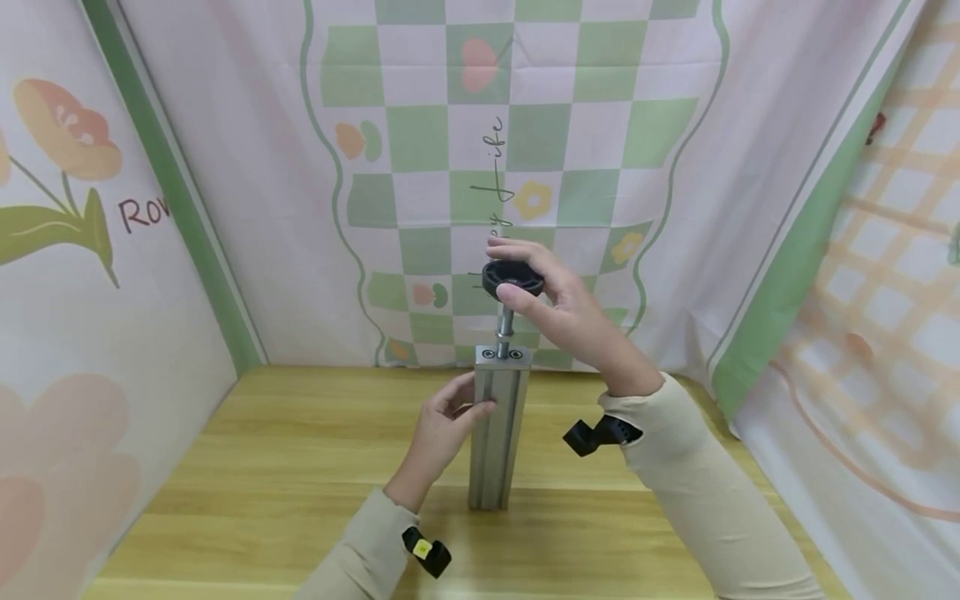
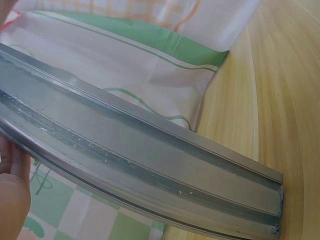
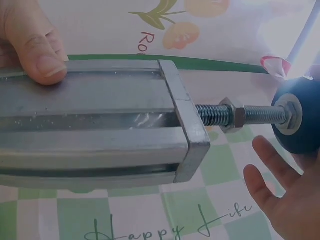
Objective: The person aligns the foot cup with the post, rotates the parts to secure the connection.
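Note:
An aluminium profile [image 1: 491, 454] stands upright on the wooden table, its grooved sides also large in the left wrist view. My left hand [image 1: 441, 423] grips it near the top, thumb on the near face. From the end plate [image 3: 192, 135] rises a threaded rod [image 3: 264, 114] carrying a hex nut [image 3: 237, 114]. The rod ends in a round black levelling foot [image 1: 492, 281]. My right hand [image 1: 576, 318] holds this foot by its rim, thumb on the near side and fingers reaching over the far side. In the right wrist view two of its fingers are spread beside the foot.
The wooden table [image 1: 315, 450] meets a checked, printed curtain [image 1: 427, 137] close behind the profile. Printed cloth also hangs at the left [image 1: 67, 325] and right. Both wrists wear small black camera mounts [image 1: 600, 435] over beige sleeves.

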`<state>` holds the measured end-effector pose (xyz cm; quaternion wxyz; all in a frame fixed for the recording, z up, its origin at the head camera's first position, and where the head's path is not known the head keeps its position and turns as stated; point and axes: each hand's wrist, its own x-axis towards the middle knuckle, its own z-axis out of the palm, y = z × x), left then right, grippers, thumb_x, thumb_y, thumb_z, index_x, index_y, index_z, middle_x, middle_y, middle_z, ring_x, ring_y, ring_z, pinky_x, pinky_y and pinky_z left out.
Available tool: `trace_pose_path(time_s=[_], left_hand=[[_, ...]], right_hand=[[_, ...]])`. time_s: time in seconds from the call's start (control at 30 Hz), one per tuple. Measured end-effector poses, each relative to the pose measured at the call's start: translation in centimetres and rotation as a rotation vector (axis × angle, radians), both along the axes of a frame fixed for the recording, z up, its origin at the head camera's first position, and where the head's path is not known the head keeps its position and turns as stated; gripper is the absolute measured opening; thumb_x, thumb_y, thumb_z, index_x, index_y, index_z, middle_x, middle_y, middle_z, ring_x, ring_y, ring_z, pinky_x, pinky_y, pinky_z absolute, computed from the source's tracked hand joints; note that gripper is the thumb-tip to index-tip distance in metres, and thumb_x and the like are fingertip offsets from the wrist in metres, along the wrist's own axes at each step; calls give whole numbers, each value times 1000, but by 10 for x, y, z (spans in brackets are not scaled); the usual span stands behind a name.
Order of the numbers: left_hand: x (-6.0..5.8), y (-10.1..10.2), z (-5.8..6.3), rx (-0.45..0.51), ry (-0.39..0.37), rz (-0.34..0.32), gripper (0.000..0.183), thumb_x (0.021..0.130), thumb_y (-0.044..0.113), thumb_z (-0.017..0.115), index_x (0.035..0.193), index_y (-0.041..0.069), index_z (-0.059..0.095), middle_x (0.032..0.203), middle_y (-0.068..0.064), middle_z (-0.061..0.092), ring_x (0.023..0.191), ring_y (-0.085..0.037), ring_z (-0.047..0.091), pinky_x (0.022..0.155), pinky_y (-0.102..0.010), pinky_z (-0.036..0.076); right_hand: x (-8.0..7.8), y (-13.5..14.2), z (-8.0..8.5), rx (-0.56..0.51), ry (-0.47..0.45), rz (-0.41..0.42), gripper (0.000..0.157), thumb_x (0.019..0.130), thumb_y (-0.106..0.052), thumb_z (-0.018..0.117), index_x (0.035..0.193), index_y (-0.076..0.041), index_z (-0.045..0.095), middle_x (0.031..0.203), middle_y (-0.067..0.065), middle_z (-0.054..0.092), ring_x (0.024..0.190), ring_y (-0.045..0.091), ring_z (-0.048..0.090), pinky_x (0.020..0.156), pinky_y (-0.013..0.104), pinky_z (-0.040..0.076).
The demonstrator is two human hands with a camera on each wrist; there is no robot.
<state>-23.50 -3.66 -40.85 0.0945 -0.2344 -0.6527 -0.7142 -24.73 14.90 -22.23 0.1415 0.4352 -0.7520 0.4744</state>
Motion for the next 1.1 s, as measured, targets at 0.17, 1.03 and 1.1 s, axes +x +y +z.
trace_pose_path(time_s=[0.17, 1.03, 1.1], left_hand=[[1, 1, 0, 4, -2, 5, 40, 92, 12, 74, 131, 8, 64, 109, -9, 69, 100, -21, 64, 87, -33, 55], [2, 0, 0, -9, 3, -1, 41, 93, 12, 74, 132, 9, 63, 110, -9, 68, 102, -22, 64, 90, -34, 55], [1, 0, 0, -7, 4, -3, 41, 93, 12, 73, 132, 9, 63, 110, -9, 68, 102, -22, 64, 90, -34, 55]], right_hand=[[0, 5, 2, -2, -88, 73, 48, 102, -24, 36, 144, -3, 49, 154, 4, 41, 133, 24, 45, 106, 38, 39], [-1, 0, 3, 0, -49, -169, 50, 92, -36, 73, 137, -23, 58, 128, 2, 46, 109, 18, 50, 92, 40, 43], [0, -3, 4, 17, -28, -214, 53, 90, -40, 74, 139, -28, 58, 123, 4, 44, 108, 18, 47, 91, 42, 40]])
